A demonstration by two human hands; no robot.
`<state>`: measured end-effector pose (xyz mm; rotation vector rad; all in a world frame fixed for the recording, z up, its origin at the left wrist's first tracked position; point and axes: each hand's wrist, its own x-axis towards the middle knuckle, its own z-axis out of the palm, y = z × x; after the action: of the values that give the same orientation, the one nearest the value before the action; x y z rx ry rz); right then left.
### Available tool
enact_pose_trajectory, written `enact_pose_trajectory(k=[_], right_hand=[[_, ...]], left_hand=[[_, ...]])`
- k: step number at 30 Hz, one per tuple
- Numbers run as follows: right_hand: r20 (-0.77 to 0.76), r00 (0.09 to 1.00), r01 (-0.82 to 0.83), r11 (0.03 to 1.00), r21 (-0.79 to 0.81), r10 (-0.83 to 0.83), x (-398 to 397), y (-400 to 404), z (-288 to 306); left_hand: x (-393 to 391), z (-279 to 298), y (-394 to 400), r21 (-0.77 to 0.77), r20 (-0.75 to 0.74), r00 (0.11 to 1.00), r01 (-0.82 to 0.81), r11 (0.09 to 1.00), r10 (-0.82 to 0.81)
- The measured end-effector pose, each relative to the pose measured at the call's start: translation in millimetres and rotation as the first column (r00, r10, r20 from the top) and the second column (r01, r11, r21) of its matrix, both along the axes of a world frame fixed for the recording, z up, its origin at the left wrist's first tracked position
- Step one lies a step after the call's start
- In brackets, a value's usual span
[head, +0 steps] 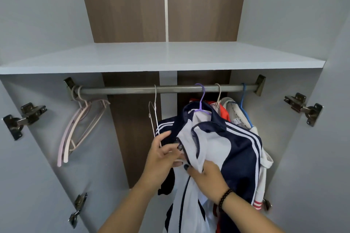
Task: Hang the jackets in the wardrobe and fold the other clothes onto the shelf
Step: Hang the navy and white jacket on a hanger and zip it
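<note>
Inside wardrobe (pixel 295 24), both hands (pixel 186 164) grip navy-white jacket's (pixel 240 149) front.

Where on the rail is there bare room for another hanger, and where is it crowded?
The rail is bare between the pink hangers at its left bracket and the white wire hanger. Right of that it is crowded: navy jacket, red and white garments. The shelf above is bare.

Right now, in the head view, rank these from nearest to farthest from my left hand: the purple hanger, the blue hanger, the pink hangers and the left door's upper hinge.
From the left hand:
1. Purple hanger, up and to the right, carrying the navy jacket.
2. Pink hangers, at the rail's left end.
3. Blue hanger, at the rail's right end; close to the pink hangers, so that order is loose.
4. Left door's upper hinge, far left.
</note>
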<state>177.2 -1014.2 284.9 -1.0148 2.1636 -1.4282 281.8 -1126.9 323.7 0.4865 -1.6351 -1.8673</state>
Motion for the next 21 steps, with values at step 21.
enact_pose_trajectory(k=[21], right_hand=[[0.267, 0.962, -0.035, 0.996, -0.087, 0.057, 11.4, 25.8, -22.7]], left_hand=[[49.0, -106.3, 45.1, 0.136, 0.355, 0.919, -0.233, 0.963, 0.173]])
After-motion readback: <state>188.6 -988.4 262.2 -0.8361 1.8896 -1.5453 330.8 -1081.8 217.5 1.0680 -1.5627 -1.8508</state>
